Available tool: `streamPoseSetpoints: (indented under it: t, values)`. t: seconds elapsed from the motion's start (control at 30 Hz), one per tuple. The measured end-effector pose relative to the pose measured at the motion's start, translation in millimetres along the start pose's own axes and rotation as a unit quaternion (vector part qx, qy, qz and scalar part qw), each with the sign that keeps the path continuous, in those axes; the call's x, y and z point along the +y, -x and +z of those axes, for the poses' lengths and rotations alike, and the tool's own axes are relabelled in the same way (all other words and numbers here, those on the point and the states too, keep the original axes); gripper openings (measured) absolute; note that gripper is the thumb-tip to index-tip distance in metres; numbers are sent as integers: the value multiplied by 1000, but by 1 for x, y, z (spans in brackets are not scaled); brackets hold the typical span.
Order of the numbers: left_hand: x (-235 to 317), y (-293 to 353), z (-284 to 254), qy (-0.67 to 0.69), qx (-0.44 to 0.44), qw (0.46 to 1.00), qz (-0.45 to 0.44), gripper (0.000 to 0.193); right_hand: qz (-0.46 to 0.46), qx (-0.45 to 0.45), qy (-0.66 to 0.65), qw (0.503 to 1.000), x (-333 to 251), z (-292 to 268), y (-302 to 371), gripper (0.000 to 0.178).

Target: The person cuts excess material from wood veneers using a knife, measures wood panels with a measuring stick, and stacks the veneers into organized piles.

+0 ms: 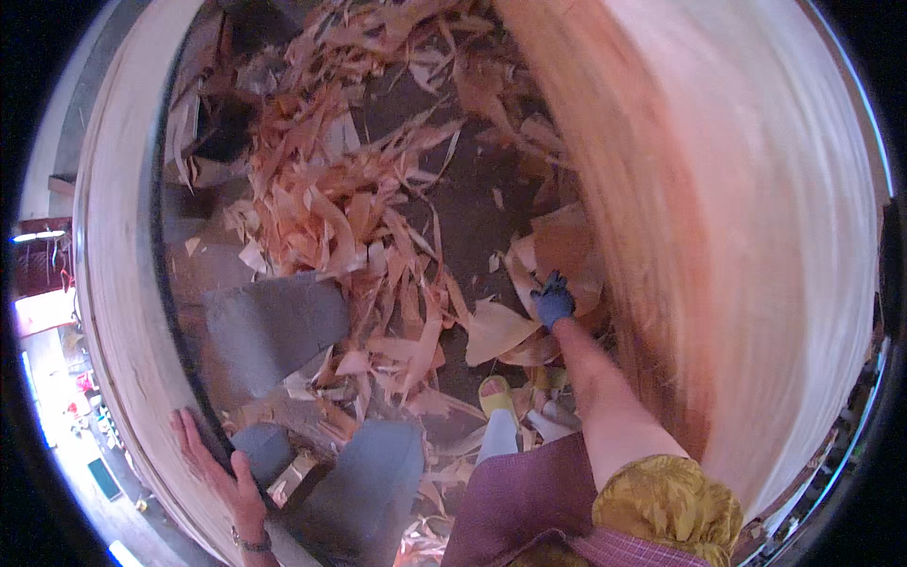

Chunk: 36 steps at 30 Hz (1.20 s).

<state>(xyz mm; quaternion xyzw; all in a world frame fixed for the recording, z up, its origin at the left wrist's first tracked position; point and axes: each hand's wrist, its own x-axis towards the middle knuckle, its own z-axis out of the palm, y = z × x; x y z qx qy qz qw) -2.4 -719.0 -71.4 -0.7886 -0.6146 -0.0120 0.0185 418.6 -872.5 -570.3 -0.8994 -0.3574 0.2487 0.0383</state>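
My left hand (215, 465), bare with a bracelet at the wrist, grips the edge of a pale curved veneer sheet (113, 312) at the lower left, fingers on its face and thumb on the inner side. My right hand (554, 302), in a blue glove, reaches down to the floor at the left edge of a large, blurred veneer sheet (756, 246). Its fingers are bent against a tan veneer piece (565, 244); whether it grips that piece is unclear. Another curled scrap (496, 329) lies just left of the glove.
A thick litter of reddish veneer strips (350, 208) covers the dark floor. Grey blocks (274, 326) (370, 482) stand at the lower left. My foot in a yellow sandal (496, 395) stands among the scraps.
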Motion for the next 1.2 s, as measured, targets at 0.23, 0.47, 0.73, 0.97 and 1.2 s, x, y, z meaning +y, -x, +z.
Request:
streamPoseSetpoints:
  t: [0.23,0.47,0.73,0.97,1.2]
  values:
    - [-3,1,-1,-12,4,1000,-5,73,-98,6,-221,970,-23,-7,67,26]
    - [0,-1,-22,-30,14,999,16,74,-152,-156,-311,925,-84,-192,283,35]
    - [119,75,-66,259,-158,884,355,77,-296,-187,-304,886,-125,-399,397,24]
    - [191,90,-87,419,-42,846,327,54,-302,-89,-345,884,-139,-480,423,27]
    - [203,25,-176,388,82,859,325,35,-337,15,-330,882,-151,-556,393,33]
